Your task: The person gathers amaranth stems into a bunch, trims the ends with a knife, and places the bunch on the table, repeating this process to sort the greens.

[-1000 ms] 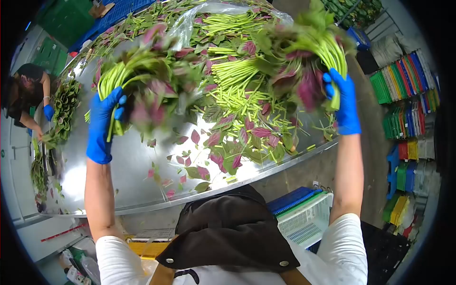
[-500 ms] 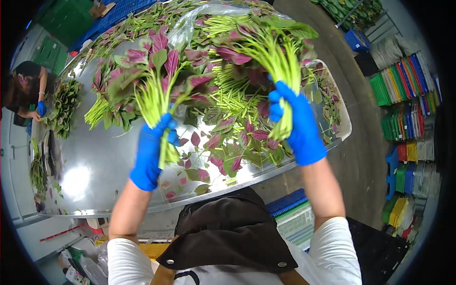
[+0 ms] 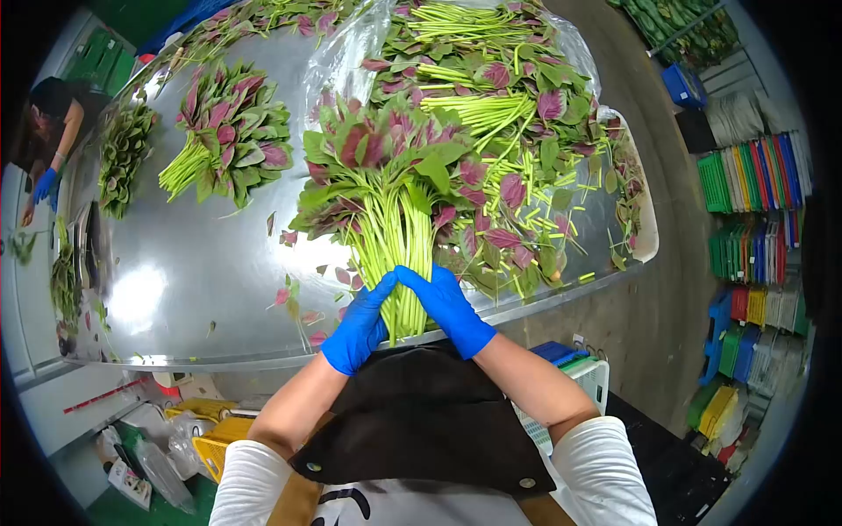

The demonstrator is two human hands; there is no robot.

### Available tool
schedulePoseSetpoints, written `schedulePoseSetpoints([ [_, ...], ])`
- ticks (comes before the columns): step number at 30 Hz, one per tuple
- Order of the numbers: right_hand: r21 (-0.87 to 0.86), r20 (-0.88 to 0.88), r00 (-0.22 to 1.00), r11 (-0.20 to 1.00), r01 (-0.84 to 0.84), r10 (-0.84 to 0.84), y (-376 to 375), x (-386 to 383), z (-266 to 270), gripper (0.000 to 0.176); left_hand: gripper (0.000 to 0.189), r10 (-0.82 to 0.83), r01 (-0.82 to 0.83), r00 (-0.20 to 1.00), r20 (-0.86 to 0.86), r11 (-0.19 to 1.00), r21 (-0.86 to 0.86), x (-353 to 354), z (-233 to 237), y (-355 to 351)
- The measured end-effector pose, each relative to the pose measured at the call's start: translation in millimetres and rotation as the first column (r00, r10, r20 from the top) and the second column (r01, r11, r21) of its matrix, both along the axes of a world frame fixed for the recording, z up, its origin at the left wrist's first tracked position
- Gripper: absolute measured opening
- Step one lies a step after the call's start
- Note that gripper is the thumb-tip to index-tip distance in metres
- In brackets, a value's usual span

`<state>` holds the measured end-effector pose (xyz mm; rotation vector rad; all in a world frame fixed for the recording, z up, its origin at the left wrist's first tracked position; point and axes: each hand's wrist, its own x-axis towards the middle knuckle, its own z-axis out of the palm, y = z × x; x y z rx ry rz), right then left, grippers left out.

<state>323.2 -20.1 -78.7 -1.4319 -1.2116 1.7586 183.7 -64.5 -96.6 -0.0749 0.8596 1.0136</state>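
Both of my hands, in blue gloves, clasp one large bunch of leafy greens (image 3: 395,228) near the table's front edge. My left hand (image 3: 360,324) wraps the pale green stems from the left, and my right hand (image 3: 445,309) wraps them from the right, with the thumbs nearly touching in front. The purple and green leaves fan out away from me, and the stem ends stick out below the hands. Another bunch (image 3: 230,140) lies on the metal table (image 3: 189,263) to the left. Loose stems and leaves (image 3: 517,219) are scattered to the right.
More greens lie on a clear plastic sheet (image 3: 349,54) at the back. A co-worker (image 3: 57,131) stands at the far left, beside further bunches (image 3: 125,158). Colored crates (image 3: 754,175) are stacked on the right, and a white crate (image 3: 589,381) sits below the table edge.
The two separate bunches have come together into one. My hands have moved inward and down towards my body. The co-worker's gloved hand has shifted, and my view has turned slightly.
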Motion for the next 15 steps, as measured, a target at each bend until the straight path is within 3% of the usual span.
schedulePoseSetpoints([
  [2, 0.093, 0.047, 0.995, 0.991, -0.095, 0.091, 5, 5, -2, 0.04, 0.045, 0.054, -0.058, 0.996, 0.077, 0.997, 0.056, 8, 5, -1],
  [5, 0.078, 0.129, 0.97, 0.973, -0.216, 0.205, 9, 18, -7, 0.037, 0.047, -0.086, 0.119, 0.973, -0.213, 0.982, 0.149, 7, 6, 2],
  [7, 0.02, 0.183, 0.944, 0.959, -0.283, 0.275, 12, 27, 2, 0.035, 0.048, -0.126, 0.162, 0.956, -0.264, 0.979, 0.123, 3, 10, 4],
  [8, 0.014, 0.118, 0.96, 0.966, -0.257, 0.254, 11, 31, -7, 0.031, 0.048, -0.144, 0.181, 0.952, -0.27, 0.976, 0.118, -1, 10, 5],
  [11, -0.315, -0.065, 0.994, 0.944, -0.1, 0.084, 19, 33, 8, 0.03, 0.047, -0.171, 0.201, 0.951, -0.26, 0.975, 0.094, -3, 22, 10],
  [12, -0.277, -0.159, 0.987, 0.96, -0.04, -0.005, 17, 33, 4, 0.031, 0.047, -0.199, 0.227, 0.949, -0.243, 0.969, 0.093, -7, 24, 11],
  [15, -0.317, -0.264, 0.964, 0.943, -0.105, 0.018, 16, 39, 3, 0.033, 0.043, -0.191, 0.222, 0.948, -0.255, 0.97, 0.098, -6, 26, 13],
])
